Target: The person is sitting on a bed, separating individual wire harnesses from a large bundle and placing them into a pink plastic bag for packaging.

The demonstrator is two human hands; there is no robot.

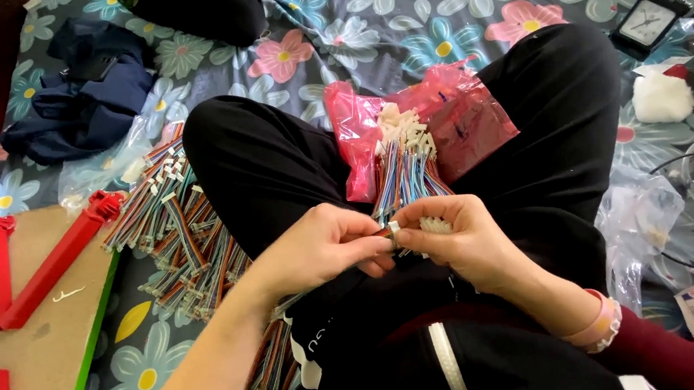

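Head view, looking down at a seated person's lap. A floral cloth (431,9) covers the ground, grey-blue with pink, blue and white flowers. The person's crossed legs in black trousers (276,159) fill the centre. At the near left lies a brown board (38,335) with a green edge, carrying red plastic channels (48,266). Just right of the board, against the left knee, a heap of multicoloured ribbon cables (186,236) spreads out, each with white connector ends. A pink plastic bag (467,116) lies in the lap at the far centre; on it rests a bundle of striped cables (404,172) tipped with white connectors. At the far right stand a small black clock (644,22) and a white fluffy ball (662,97); clear plastic bags (638,226) lie at the right. The left hand (322,248) and right hand (461,239) meet at the near end of the bundle, both pinching a small white connector (393,227) between fingertips.
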